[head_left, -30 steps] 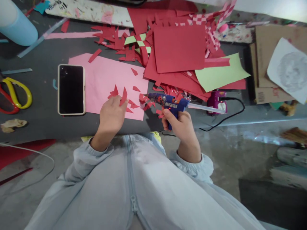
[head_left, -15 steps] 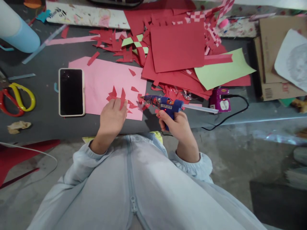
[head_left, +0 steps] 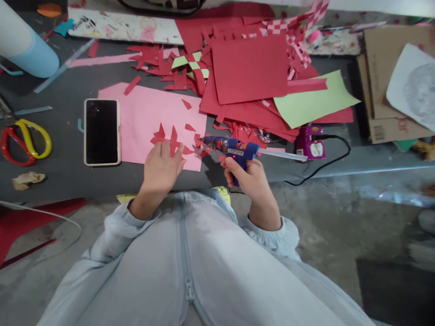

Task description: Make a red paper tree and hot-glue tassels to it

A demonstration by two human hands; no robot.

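My right hand [head_left: 247, 174] is wrapped round the handle of a blue hot glue gun [head_left: 234, 149], its dark nozzle pointing left over the pink paper's right edge. A clear glue stick [head_left: 283, 154] sticks out of its back. My left hand [head_left: 161, 167] lies with fingers apart on small red paper pieces [head_left: 174, 135] at the lower part of the pink sheet [head_left: 139, 117]; the fingertips partly cover them. More pointed red scraps [head_left: 186, 104] lie loose on the sheet near the left hand.
A phone [head_left: 102, 131] overlaps the sheet's left side. Scissors [head_left: 25, 140] and a blue-white bottle [head_left: 32, 45] are farther left. Red sheets [head_left: 249, 68], green paper [head_left: 316, 97] and scraps pile up behind. At right are a purple power box [head_left: 310, 145] with a black cable and cardboard [head_left: 390, 104].
My left hand has opened out and moved slightly right, its fingers now spread on the red pieces. The glue gun stays nearly in place in my right hand.
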